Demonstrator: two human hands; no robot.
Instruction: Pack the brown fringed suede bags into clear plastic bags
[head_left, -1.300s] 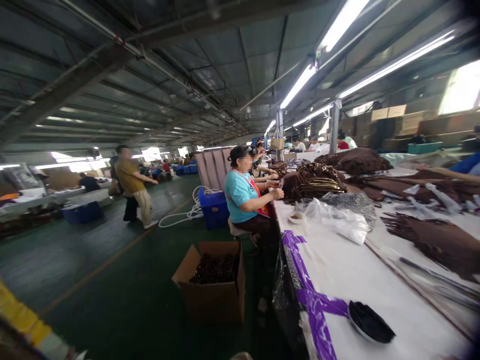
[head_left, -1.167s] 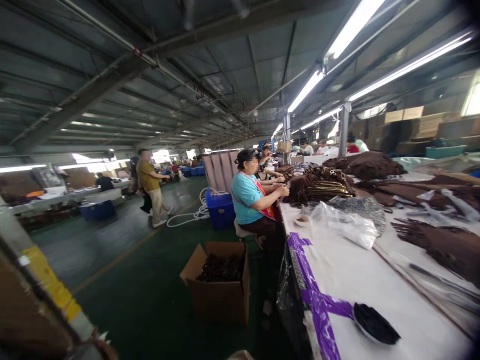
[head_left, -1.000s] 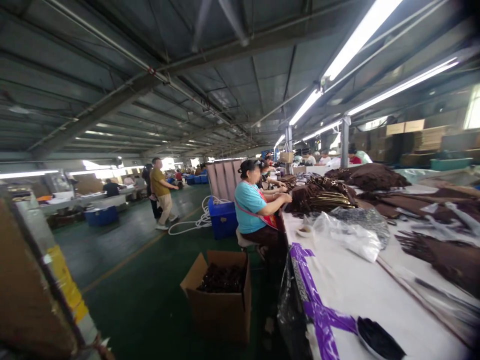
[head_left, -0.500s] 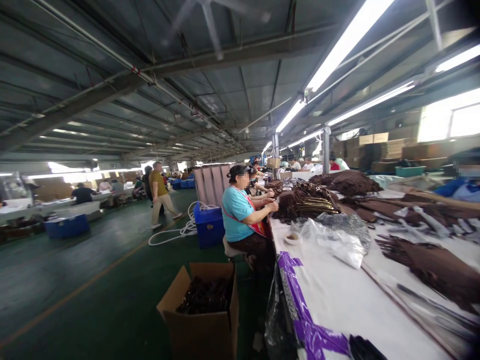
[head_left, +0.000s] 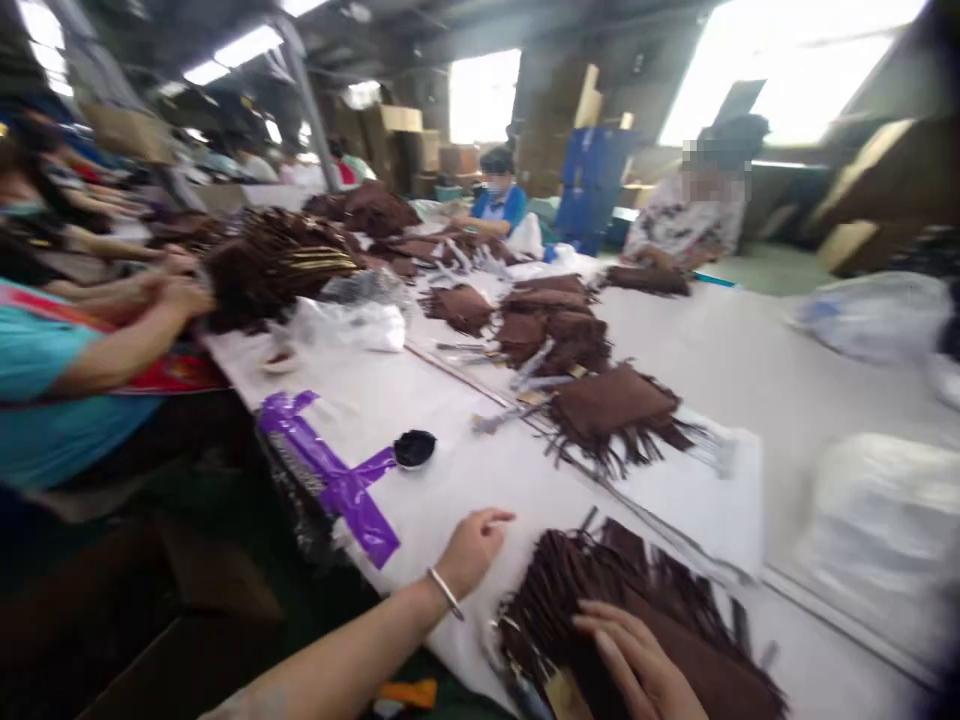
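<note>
The right hand (head_left: 637, 665) lies over the brown fringed pile (head_left: 600, 600) at the near edge of the white table (head_left: 457, 480), fingers slightly apart, while the left hand (head_left: 474, 552) hovers beside it, whether its fingertips meet unclear.

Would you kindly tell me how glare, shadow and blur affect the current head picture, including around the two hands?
Head view: the large window at upper right is blown out to white; in the same view, the cardboard box at lower left sinks into shadow; also there, the left hand and right hand look slightly soft but readable.
</note>
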